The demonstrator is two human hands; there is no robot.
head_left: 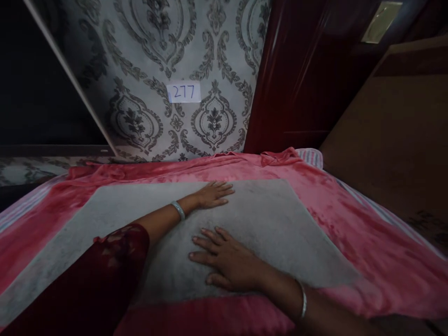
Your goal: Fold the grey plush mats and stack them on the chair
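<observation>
A grey cloth or mat [280, 228] lies spread flat over a pink and red blanket [353, 224]. On the cloth's far part rests my left hand [213, 194], palm down with the fingers stretched to the right. Nearer to me, my right hand [227, 261] lies palm down on the same cloth, its fingers spread and pointing left. Neither hand has anything between its fingers. A pale green bangle [178, 211] circles my left wrist, and a silver bangle [303, 299] is on my right one.
Patterned wallpaper [154, 88] rises behind the blanket, with a paper label [184, 92] reading 277. A dark screen [42, 93] stands at the left. At the right are a dark red door or panel [297, 84] and a large cardboard box [402, 135].
</observation>
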